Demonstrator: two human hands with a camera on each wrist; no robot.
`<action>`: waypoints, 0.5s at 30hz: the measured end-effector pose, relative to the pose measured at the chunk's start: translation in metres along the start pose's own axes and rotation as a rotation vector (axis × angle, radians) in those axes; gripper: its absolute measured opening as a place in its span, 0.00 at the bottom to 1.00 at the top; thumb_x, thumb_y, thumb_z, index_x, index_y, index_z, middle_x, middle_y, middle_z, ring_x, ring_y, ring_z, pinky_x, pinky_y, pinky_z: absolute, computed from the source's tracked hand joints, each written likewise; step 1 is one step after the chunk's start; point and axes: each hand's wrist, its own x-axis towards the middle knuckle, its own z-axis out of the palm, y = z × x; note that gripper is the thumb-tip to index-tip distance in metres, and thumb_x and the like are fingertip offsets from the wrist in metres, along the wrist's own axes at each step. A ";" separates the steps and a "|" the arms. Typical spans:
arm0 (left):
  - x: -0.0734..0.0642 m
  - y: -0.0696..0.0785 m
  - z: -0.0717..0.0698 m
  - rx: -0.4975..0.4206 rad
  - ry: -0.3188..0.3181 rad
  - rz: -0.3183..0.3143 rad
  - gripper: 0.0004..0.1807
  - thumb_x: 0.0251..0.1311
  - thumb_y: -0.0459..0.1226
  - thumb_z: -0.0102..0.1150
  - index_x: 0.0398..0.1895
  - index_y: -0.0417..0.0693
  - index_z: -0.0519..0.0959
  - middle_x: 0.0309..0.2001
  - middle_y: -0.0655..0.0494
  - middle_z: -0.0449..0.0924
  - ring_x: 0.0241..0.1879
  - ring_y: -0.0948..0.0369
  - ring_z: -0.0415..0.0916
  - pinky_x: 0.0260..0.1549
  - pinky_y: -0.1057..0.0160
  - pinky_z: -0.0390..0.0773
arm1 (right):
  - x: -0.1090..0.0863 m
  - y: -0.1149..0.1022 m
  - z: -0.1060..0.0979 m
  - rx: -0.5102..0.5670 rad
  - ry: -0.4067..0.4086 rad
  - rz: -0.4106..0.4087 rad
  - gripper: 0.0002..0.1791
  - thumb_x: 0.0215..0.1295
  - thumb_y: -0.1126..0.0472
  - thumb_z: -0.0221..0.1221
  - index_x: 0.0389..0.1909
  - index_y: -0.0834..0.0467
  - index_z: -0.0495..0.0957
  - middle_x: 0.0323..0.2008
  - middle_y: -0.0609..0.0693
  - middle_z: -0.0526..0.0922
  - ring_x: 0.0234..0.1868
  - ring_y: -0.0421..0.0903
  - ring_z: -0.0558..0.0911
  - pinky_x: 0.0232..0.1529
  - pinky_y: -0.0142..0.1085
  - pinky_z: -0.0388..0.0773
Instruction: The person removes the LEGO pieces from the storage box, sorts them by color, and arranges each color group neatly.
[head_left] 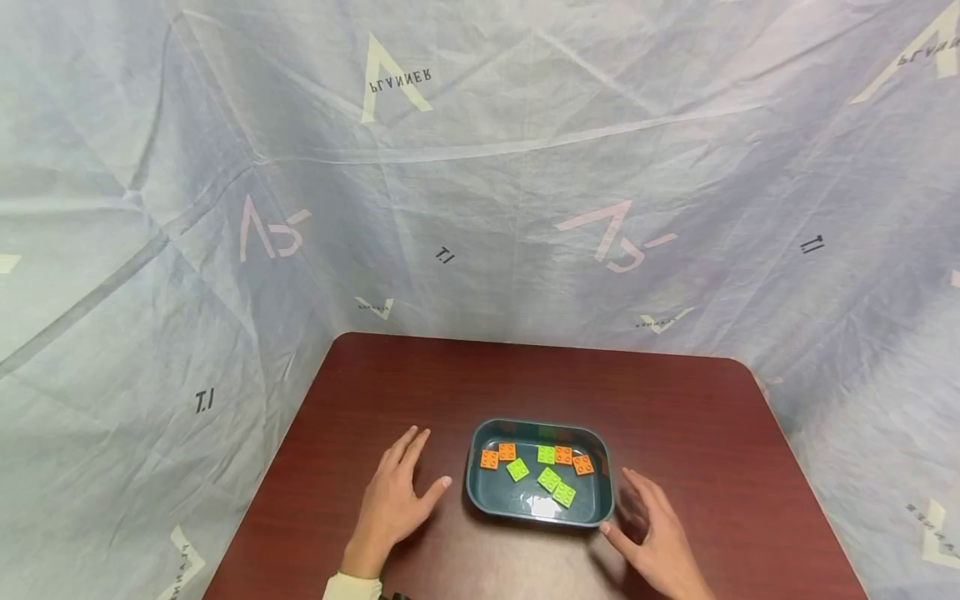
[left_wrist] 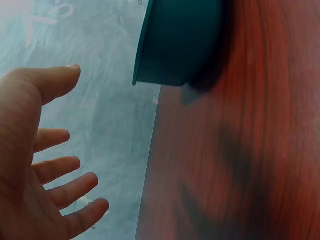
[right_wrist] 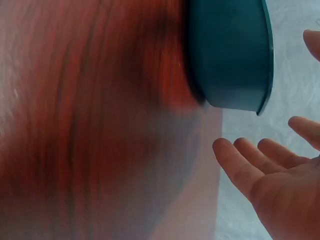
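A dark teal tray (head_left: 510,506) with rounded corners rests on the table, holding several square studded toy bricks. Orange bricks (head_left: 489,459) lie toward its left and right, and green bricks (head_left: 517,470) are spread among them. Left of the tray, my left hand (head_left: 397,496) hovers with fingers spread and thumb pointing at the tray wall. On the other side my right hand (head_left: 656,533) has its fingers extended close to the tray's right end, thumb near the front right corner. In both wrist views the tray's outer wall (left_wrist: 180,45) stands apart from the fingers.
The reddish-brown wooden table (head_left: 405,383) has rounded back corners. Grey-white sheeting (head_left: 480,208) with printed letters hangs behind it and along both sides. Shadows of the hands fall on the tabletop.
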 end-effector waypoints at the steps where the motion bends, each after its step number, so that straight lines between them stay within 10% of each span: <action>1: 0.001 0.002 0.001 -0.009 -0.003 0.002 0.47 0.62 0.61 0.71 0.82 0.67 0.64 0.81 0.54 0.64 0.76 0.48 0.67 0.61 0.34 0.78 | 0.000 0.000 0.001 0.013 0.011 -0.005 0.51 0.54 0.49 0.81 0.77 0.55 0.68 0.70 0.57 0.73 0.64 0.62 0.81 0.51 0.50 0.88; 15: 0.009 0.024 0.014 -0.157 0.041 0.079 0.30 0.69 0.50 0.70 0.72 0.58 0.77 0.69 0.53 0.78 0.65 0.52 0.80 0.58 0.47 0.83 | -0.003 0.003 0.020 0.313 -0.032 0.113 0.47 0.57 0.61 0.79 0.76 0.55 0.68 0.73 0.60 0.72 0.66 0.41 0.78 0.50 0.38 0.88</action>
